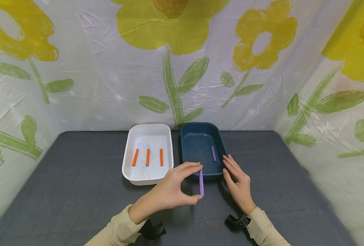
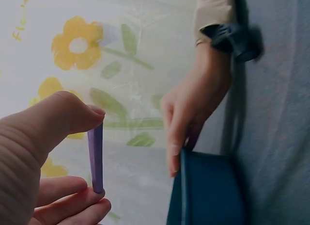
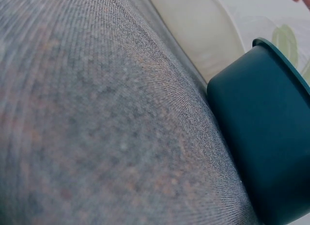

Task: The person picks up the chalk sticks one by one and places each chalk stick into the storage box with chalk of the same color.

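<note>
My left hand pinches a slim purple stick upright by its two ends, thumb below and fingers above. In the left wrist view this stick looks faceted, between thumb and fingertips. It is held in front of the near edge of the dark blue tub. Inside the tub lies a second purple stick. My right hand rests its fairly straight fingers at the tub's right rim. In the right wrist view only the tub's outer wall shows, not that hand's grip.
Left of the blue tub stands a white tub with three orange sticks in a row. Both tubs stand on a dark grey cloth-covered table. A flower-printed curtain hangs behind and along the sides.
</note>
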`<action>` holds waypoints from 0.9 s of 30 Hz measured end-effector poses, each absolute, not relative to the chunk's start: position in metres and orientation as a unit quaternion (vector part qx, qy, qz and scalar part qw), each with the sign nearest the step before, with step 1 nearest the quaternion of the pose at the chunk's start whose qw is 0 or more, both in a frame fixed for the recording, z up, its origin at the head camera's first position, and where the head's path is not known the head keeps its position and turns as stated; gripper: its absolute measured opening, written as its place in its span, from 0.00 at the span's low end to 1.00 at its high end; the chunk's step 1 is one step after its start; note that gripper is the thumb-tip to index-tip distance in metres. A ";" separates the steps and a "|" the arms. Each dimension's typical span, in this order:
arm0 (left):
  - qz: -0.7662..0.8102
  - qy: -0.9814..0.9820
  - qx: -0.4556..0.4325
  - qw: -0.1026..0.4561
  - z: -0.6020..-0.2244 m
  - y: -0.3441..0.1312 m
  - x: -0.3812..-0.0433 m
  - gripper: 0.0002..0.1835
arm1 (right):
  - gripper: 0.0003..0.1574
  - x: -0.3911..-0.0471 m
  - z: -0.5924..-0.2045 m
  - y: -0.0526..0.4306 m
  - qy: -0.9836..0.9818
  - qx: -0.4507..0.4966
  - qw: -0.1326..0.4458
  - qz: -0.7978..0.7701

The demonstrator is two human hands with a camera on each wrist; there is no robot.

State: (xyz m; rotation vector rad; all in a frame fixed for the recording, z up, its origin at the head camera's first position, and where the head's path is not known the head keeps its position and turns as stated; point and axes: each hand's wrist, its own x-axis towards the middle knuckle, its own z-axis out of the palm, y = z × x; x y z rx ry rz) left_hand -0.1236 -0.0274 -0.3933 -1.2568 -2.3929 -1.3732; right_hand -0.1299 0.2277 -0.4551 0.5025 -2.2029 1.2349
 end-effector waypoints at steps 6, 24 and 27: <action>-0.448 -0.789 -0.413 0.077 -0.381 -0.024 -0.137 0.38 | 0.25 -0.130 -0.455 0.228 -0.828 0.179 0.268 0.458; -0.408 -0.830 -0.375 0.071 -0.360 -0.005 -0.184 0.38 | 0.25 -0.139 -0.472 0.235 -0.824 0.187 0.272 0.460; -0.407 -0.835 -0.365 0.062 -0.358 -0.002 -0.193 0.38 | 0.26 -0.144 -0.482 0.240 -0.823 0.192 0.274 0.460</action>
